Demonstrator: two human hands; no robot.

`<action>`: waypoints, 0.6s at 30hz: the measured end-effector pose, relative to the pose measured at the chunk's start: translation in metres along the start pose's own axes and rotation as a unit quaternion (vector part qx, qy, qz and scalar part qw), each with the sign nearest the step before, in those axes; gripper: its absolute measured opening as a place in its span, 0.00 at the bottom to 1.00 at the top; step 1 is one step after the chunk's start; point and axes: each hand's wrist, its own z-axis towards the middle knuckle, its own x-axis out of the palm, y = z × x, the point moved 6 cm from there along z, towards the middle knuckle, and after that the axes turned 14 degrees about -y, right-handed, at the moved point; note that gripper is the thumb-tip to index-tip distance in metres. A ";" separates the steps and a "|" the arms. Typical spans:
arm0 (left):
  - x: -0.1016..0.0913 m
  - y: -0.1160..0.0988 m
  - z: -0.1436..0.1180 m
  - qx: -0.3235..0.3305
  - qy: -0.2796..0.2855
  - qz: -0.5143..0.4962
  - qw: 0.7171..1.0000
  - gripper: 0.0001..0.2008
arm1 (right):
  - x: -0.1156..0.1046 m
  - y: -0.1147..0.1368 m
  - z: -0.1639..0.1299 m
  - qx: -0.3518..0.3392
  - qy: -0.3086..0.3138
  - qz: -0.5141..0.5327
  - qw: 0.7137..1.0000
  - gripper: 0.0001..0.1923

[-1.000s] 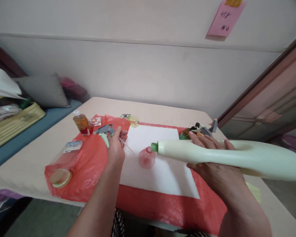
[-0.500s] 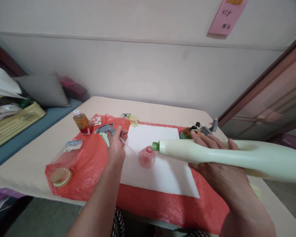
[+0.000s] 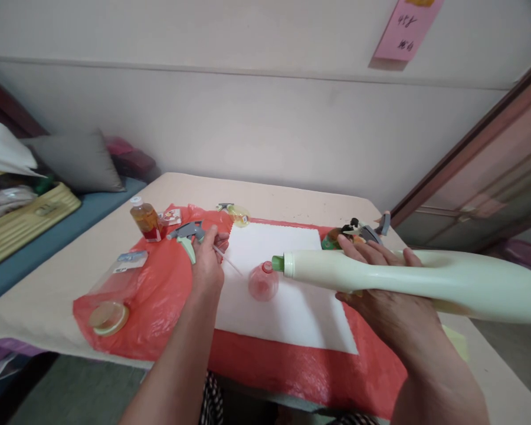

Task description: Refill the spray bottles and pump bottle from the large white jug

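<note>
Over the table (image 3: 292, 198) we see a red sheet (image 3: 159, 295) and white paper (image 3: 287, 313). Our right hand (image 3: 380, 295) grasps the jug (image 3: 407, 280), held sideways, neck just above the pink bottle (image 3: 263, 282) on the paper. Our left hand (image 3: 207, 262) grips the sprayer (image 3: 186, 235), tube trailing right.

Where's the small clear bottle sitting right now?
In the head view the small clear bottle stands near the middle of the white sheet, just below the green spout of the big pale green bottle in the right hand, right of the left hand.
</note>
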 end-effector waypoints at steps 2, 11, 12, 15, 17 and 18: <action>0.000 0.000 0.000 -0.002 0.001 0.000 1.000 0.12 | 0.000 0.000 0.000 0.000 0.003 -0.002 1.000 0.41; 0.001 -0.001 0.000 0.000 0.002 -0.002 1.000 0.11 | -0.004 0.001 0.003 0.008 0.013 -0.003 1.000 0.41; 0.001 -0.002 -0.001 -0.002 0.000 -0.004 1.000 0.11 | -0.004 0.001 0.003 0.011 0.013 -0.005 1.000 0.42; 0.000 -0.002 -0.003 -0.010 -0.006 -0.009 1.000 0.10 | -0.005 0.001 0.003 0.016 0.014 -0.009 1.000 0.43; 0.001 -0.002 -0.004 -0.012 -0.004 -0.012 1.000 0.10 | -0.005 0.001 0.003 0.013 0.013 -0.011 1.000 0.43; 0.002 -0.002 -0.005 -0.013 -0.003 -0.013 1.000 0.10 | -0.005 0.001 0.003 0.010 0.012 -0.012 1.000 0.42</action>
